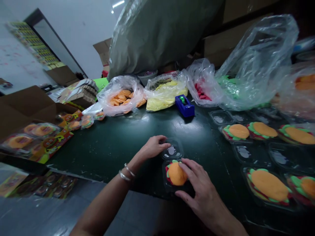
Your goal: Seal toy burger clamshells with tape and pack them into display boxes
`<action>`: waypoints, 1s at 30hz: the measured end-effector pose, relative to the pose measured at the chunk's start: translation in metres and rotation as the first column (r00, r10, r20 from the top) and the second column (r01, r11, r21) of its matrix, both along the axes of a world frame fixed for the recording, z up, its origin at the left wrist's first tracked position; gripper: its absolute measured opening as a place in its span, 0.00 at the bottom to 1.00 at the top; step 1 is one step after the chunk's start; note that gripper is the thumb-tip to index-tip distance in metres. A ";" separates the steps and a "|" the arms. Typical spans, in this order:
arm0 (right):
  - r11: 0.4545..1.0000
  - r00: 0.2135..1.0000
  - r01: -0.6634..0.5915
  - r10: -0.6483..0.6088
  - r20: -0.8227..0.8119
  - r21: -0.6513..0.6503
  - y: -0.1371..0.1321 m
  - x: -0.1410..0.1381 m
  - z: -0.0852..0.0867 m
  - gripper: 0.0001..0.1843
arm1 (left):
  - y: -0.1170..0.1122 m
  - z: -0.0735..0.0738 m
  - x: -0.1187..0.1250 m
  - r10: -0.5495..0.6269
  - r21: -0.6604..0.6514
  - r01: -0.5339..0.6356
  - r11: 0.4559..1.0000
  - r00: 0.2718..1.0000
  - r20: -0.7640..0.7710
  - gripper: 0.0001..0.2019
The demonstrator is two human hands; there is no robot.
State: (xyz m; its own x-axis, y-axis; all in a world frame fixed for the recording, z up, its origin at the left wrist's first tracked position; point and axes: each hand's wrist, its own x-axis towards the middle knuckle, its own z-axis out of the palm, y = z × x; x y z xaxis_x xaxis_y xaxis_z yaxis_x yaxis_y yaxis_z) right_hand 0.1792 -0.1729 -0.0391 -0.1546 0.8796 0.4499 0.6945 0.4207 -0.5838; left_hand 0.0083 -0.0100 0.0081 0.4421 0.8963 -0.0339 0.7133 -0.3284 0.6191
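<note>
Dark green tabletop (118,141), near front edge: left hand (154,147) pinches clear clamshell lid (172,151); right hand (200,188), fingers spread, presses toy burger (176,174) in its tray (165,186). Best keep burger centred, flat, so lid seats cleanly.

A packing workshop: a dark worktable (118,144) crowded with plastic bags (121,95) of parts, cardboard boxes (29,105) and a tape dispenser (184,105).

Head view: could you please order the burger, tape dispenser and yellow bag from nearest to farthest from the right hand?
1. Burger, under the right hand, touched by its fingers.
2. Tape dispenser, mid-table beyond.
3. Yellow bag, just behind the dispenser.
</note>
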 end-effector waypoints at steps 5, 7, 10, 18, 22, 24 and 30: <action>0.996 0.996 -0.030 0.037 0.087 -0.086 0.008 0.007 0.001 0.46 | 0.009 -0.006 0.007 -0.072 -0.072 0.074 0.995 0.997 0.021 0.08; 0.988 0.989 -0.055 0.074 0.129 -0.141 0.014 0.011 0.005 0.48 | 0.005 -0.005 0.007 -0.071 -0.069 0.072 0.995 0.997 0.026 0.08; 0.975 0.977 -0.087 0.123 0.174 -0.204 0.022 0.013 0.012 0.47 | 0.002 -0.004 0.007 -0.067 -0.053 0.068 0.996 0.997 0.028 0.07; 0.972 0.969 -0.098 0.142 0.202 -0.213 0.029 0.014 0.015 0.37 | -0.004 -0.002 0.009 -0.068 0.056 0.064 0.996 0.995 0.067 0.08; 0.980 0.991 -0.097 0.110 0.070 -0.172 0.025 0.011 0.007 0.44 | -0.016 0.000 0.010 -0.053 0.161 0.035 0.986 0.993 0.106 0.11; 0.990 0.998 -0.055 0.052 -0.022 -0.133 0.021 0.010 0.001 0.50 | -0.025 -0.001 0.009 -0.060 0.230 0.027 0.973 0.988 0.140 0.12; 0.995 0.996 -0.042 0.034 -0.084 -0.089 0.005 0.020 -0.001 0.39 | -0.037 -0.010 0.004 -0.137 0.446 0.010 0.895 0.958 0.253 0.13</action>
State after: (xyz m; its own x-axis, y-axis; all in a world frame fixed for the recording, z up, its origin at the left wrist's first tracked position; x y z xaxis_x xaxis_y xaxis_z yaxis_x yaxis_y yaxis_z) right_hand 0.1990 -0.1675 -0.0401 -0.1547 0.9114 0.3814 0.6273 0.3888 -0.6748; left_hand 0.0127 -0.0471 -0.0022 0.4416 0.7560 0.4831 0.5021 -0.6545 0.5653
